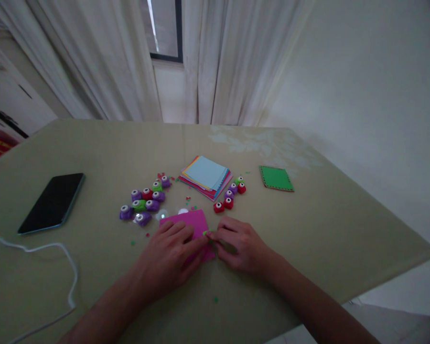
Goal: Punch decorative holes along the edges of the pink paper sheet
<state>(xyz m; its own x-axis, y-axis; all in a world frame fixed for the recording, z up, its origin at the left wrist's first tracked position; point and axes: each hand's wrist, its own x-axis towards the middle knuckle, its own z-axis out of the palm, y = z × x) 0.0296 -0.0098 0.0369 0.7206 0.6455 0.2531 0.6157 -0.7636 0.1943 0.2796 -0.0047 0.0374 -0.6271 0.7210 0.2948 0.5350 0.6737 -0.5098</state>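
Note:
A pink paper sheet point(189, 221) lies flat on the table point(111, 148) right in front of me. My left hand point(168, 255) rests palm down on the near part of the sheet, fingers spread. My right hand point(238, 243) sits at the sheet's right edge, fingertips pinched on a small green piece point(205, 233) at that edge. Beyond the sheet lie several small paper punches: a purple, green and red group point(145, 200) to the left and a red and purple group point(231, 193) to the right.
A stack of coloured paper squares point(206, 176) lies beyond the punches, a green sheet point(275, 178) to its right. A black phone point(53, 201) lies at the left, with a white cable point(57, 253) near it. Paper bits dot the table. The table edge drops off at right.

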